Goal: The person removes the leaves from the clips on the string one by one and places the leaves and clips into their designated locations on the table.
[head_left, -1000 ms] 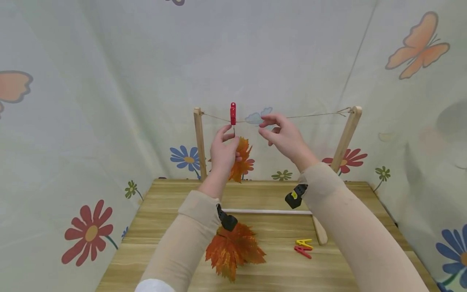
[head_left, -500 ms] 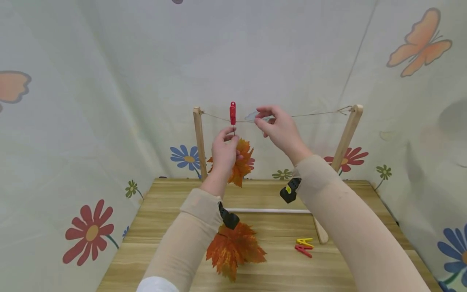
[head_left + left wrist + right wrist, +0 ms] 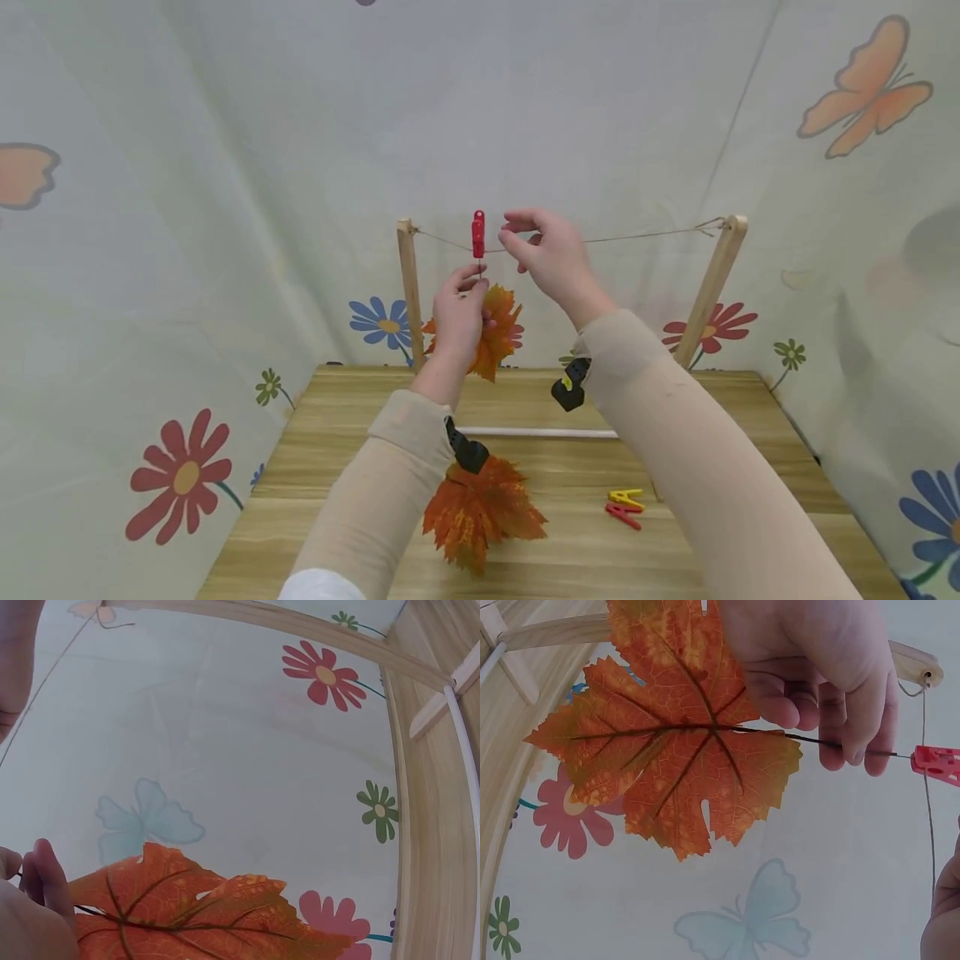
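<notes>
An orange artificial maple leaf (image 3: 682, 742) hangs by its dark stem below a red clothespin (image 3: 478, 234), which is clipped on a thin string (image 3: 637, 237). My left hand (image 3: 459, 315) pinches that stem between thumb and fingers just under the clothespin; the right wrist view shows the stem passing across its fingertips. My right hand (image 3: 551, 254) is held up right of the clothespin, fingers loosely bent and apart from it, with nothing seen between them. On the table lies a second orange leaf (image 3: 483, 515), partly behind the left wrist camera.
Wooden posts (image 3: 711, 292) hold the string at both ends, and a white rod (image 3: 540, 432) runs low between them. A yellow clothespin (image 3: 625, 498) and another red clothespin (image 3: 623, 516) lie on the wooden table (image 3: 585, 558). Behind stands a flower-printed cloth wall (image 3: 300, 125).
My right hand has moved left along the string, closer to the clipped clothespin. The left hand stays on the stem, almost still.
</notes>
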Available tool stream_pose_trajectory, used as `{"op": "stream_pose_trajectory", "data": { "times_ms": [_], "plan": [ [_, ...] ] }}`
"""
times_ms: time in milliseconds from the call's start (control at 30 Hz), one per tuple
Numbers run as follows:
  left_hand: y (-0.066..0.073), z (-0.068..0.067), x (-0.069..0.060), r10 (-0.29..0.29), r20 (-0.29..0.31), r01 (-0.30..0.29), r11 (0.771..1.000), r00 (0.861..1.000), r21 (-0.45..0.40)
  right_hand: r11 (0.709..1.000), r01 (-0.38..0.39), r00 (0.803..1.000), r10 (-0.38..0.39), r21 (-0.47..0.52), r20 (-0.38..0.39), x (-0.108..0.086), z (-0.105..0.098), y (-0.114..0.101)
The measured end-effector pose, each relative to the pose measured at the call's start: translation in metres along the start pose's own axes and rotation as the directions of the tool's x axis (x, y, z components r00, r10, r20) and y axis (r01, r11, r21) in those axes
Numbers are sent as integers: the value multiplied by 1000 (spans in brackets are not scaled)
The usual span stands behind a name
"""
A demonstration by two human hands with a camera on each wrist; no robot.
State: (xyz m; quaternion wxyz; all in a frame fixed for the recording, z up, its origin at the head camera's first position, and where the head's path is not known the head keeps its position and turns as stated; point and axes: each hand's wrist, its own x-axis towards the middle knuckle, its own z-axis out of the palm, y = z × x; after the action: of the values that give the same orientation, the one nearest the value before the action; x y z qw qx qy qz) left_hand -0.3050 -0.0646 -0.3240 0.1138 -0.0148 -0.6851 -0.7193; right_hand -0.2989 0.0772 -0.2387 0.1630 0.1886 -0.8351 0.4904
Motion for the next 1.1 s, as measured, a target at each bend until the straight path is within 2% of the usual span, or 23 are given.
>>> {"op": "stream_pose_trajectory", "data": {
  "times_ms": [400, 667, 933, 1100],
  "plan": [
    [-2, -4, -1, 46, 25, -47, 998, 999, 34, 997, -81, 993, 82, -21, 90, 7, 6, -17],
    [-4, -2, -1, 72, 11, -73, 990, 997, 119, 993, -109, 989, 113, -49, 94, 13, 11, -17],
    [-6, -1, -4, 77, 17, -78, 988, 997, 133, 995, -85, 991, 90, -55, 99, 13, 16, -13],
    [-4, -2, -3, 102, 2, -101, 987, 995, 121, 999, -29, 995, 32, -46, 89, 12, 13, -13]
  ]
}}
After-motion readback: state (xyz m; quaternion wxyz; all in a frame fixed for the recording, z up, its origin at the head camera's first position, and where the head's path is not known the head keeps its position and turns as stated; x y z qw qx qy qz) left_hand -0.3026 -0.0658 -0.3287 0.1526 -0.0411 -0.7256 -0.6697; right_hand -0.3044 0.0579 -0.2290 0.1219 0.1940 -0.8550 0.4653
